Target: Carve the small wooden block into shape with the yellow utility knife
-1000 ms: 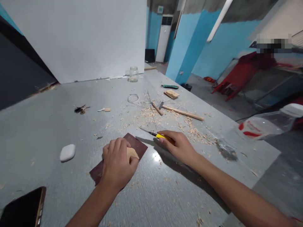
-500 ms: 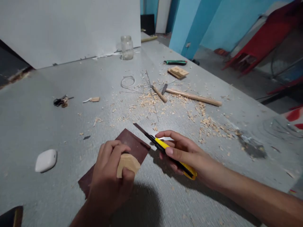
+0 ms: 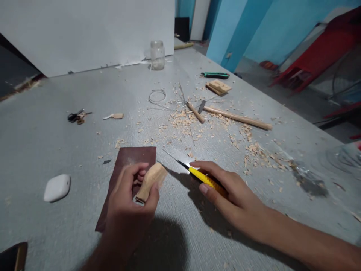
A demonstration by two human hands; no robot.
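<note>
My left hand (image 3: pixel 131 195) grips a small carved piece of pale wood (image 3: pixel 152 178) between thumb and fingers, above a dark red sheet (image 3: pixel 138 154) that looks like sandpaper. To the right, my right hand (image 3: pixel 225 188) is closed around a yellow and black utility knife (image 3: pixel 204 177). Its thin blade is out and points up and left, a short gap away from the wood. Part of the knife handle is hidden by my fingers.
A white case (image 3: pixel 57 188) lies at the left. Beyond the hands are a hammer (image 3: pixel 239 118), wood shavings (image 3: pixel 183 122), a wire coil (image 3: pixel 157 96), carved blocks (image 3: pixel 218 87), green-handled pliers (image 3: pixel 216 75) and a glass jar (image 3: pixel 157 56). A clear bottle (image 3: pixel 345 158) lies at the right.
The wood piece has been turned in my left hand and now shows its long side. The red sheet has swung round on the table. My right hand has rolled the knife, showing its yellow side.
</note>
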